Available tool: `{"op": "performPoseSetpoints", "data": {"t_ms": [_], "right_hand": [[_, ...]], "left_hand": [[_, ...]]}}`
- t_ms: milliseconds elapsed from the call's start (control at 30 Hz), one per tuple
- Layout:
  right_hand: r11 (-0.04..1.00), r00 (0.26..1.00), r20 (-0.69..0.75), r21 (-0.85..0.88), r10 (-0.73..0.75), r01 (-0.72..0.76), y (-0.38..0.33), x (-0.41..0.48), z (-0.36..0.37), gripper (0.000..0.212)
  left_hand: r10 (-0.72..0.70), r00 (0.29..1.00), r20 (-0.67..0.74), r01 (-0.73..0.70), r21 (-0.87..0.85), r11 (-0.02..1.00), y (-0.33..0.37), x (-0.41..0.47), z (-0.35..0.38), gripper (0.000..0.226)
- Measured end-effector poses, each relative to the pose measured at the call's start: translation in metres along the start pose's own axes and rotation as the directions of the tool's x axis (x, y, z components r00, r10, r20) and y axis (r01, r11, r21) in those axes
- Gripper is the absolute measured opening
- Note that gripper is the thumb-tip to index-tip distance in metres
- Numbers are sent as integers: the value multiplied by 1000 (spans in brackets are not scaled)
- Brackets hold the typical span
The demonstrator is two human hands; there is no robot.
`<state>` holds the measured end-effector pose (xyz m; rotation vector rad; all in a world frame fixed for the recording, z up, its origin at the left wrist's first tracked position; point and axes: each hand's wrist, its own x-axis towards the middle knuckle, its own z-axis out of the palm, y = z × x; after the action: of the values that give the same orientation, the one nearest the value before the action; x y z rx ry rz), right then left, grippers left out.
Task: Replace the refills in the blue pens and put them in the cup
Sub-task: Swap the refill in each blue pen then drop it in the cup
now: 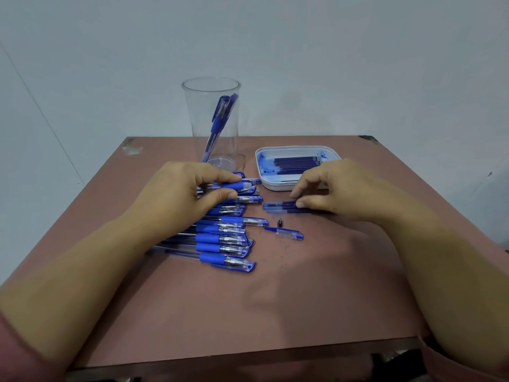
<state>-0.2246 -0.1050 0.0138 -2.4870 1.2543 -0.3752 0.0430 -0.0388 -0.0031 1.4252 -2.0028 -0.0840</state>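
Table (275, 299): matte reddish-brown top with a pale, chipped patch at the far left corner. Cup (210, 85): clear and colourless; the pens inside it (220, 117) show blue caps and blue grips. Pens (220, 241) lying in a row: transparent barrels, solid blue grips, silvery tips, caps clear with blue clips and ends. Loose cap (289, 234): clear and blue. Small metal tip (280, 223): dark grey. Tray (334, 154): white, smeared with blue ink blotches. Refills in the tray (297, 164): dark navy. Loose refills (278, 206): navy, paler blue towards one end. Wall (330, 64): plain pale grey-blue. Sleeve (16, 354): dusty pink.
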Motion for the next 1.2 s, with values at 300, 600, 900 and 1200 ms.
{"op": "performPoseSetpoints", "data": {"t_ms": [300, 600, 900, 1200], "right_hand": [[998, 979, -192, 37, 61, -55, 8, 24, -33, 13], [982, 990, 21, -130, 143, -139, 24, 65, -16, 40], [989, 995, -57, -120, 79, -85, 32, 75, -4, 14], [999, 974, -226, -31, 31, -39, 9, 48, -17, 12]], "left_hand": [[16, 1000, -4, -16, -14, 1000, -2, 1, 2, 36], [24, 1000, -5, -24, -18, 1000, -6, 2, 2, 34], [36, 999, 1, -36, -10, 999, -4, 3, 0, 36], [38, 999, 2, -38, -9, 999, -4, 3, 0, 38]]}}
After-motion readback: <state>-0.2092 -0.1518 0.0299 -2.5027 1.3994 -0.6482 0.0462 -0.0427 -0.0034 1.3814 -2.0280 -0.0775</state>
